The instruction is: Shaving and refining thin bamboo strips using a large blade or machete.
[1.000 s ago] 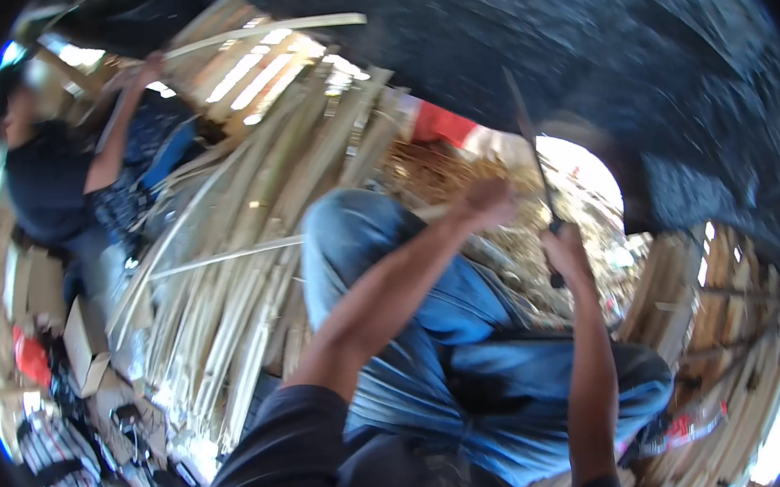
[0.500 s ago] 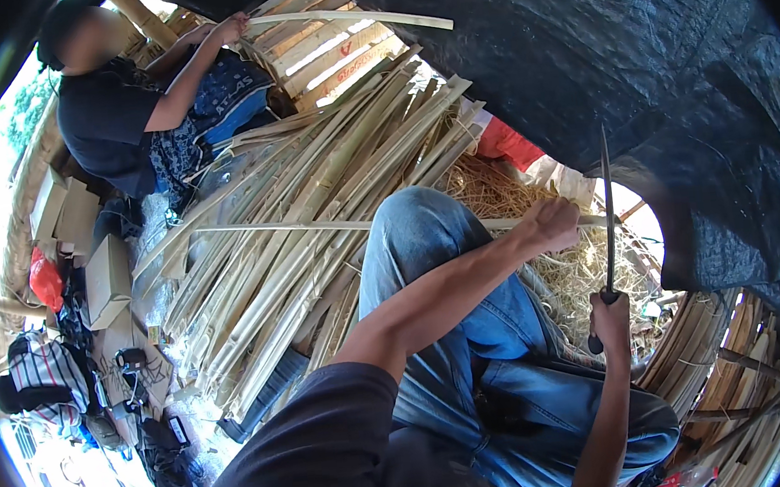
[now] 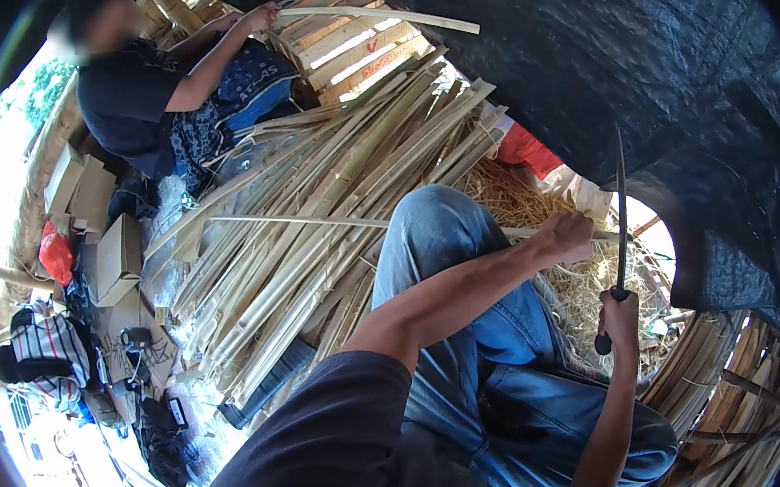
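A long, thin bamboo strip [image 3: 303, 220] runs across my raised, jeans-covered knee, and my left hand [image 3: 570, 237] is closed in a fist around it near its right end. My right hand [image 3: 619, 317] grips the dark handle of a long-bladed knife [image 3: 621, 207], its blade pointing up and away. The strip's short end reaches the blade just past my left fist; whether the edge bites into it I cannot tell. Beyond the knee lies a big pile of split bamboo strips [image 3: 310, 195].
A co-worker [image 3: 127, 100] sits at the far left, holding another bamboo strip [image 3: 387, 14]. Curled shavings [image 3: 559, 288] lie below my hands. A black tarp [image 3: 675, 84] hangs at the right. Cardboard boxes [image 3: 117, 260] and bags stand at the left; more strips [image 3: 688, 365] lie at the lower right.
The whole view has shifted slightly, so the scene sits farther right. The knife leans a little more to the right at its tip. Both hands keep their grips.
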### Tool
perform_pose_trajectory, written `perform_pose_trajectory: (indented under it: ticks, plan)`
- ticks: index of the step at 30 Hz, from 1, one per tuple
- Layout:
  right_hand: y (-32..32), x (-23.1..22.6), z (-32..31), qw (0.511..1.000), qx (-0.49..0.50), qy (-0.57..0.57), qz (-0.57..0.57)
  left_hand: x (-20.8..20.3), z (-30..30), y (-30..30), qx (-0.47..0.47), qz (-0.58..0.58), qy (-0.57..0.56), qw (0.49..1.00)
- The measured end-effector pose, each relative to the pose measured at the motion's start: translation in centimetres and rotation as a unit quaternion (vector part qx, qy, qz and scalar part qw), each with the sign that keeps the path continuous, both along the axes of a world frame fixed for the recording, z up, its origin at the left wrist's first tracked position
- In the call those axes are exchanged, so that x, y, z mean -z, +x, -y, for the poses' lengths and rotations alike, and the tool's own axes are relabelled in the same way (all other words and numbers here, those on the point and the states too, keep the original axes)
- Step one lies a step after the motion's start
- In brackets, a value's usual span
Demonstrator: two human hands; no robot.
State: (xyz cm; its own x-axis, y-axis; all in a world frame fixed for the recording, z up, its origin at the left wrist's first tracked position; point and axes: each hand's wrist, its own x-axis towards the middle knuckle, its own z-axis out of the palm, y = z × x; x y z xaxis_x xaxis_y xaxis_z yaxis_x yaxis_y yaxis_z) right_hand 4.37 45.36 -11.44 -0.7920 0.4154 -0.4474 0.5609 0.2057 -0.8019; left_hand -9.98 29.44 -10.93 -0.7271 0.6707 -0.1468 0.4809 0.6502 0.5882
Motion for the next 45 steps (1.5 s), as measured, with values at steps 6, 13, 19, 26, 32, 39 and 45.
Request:
perform_pose_trajectory:
  ticks: [6,13,19,26,32,39,45]
  plan:
    - [-2.4,-1.2,0.5,1.0,0.009,0.021,0.012,1.8,-0.8,2.3,0.079,-0.025,-0.042,0.996]
    - [-2.4,-1.2,0.4,1.0,-0.006,0.002,0.028,1.3,-0.5,2.2,0.019,0.005,-0.003,1.0]
    - [0.6,-0.3,-1.5,0.995,-0.059,0.08,-0.002,0.5,-0.5,0.6,0.025,-0.005,-0.017,1.0]
    - [4.3,-3.0,-0.5,0.994,-0.051,0.063,0.07,-0.1,-0.1,0.0,0.021,0.029,-0.067,0.997]
    - [7.4,-2.6,-0.8,0.987,-0.061,0.135,0.053,-1.4,0.0,-0.9,-0.025,0.051,-0.065,0.996]
    - [6.3,-3.0,-0.3,0.993,-0.042,0.074,0.079,0.0,-0.4,-2.1,-0.028,0.003,-0.059,0.998]
    - [3.3,-2.0,0.6,0.999,0.002,-0.006,0.049,0.9,-0.4,-1.8,-0.01,0.04,0.004,0.999]
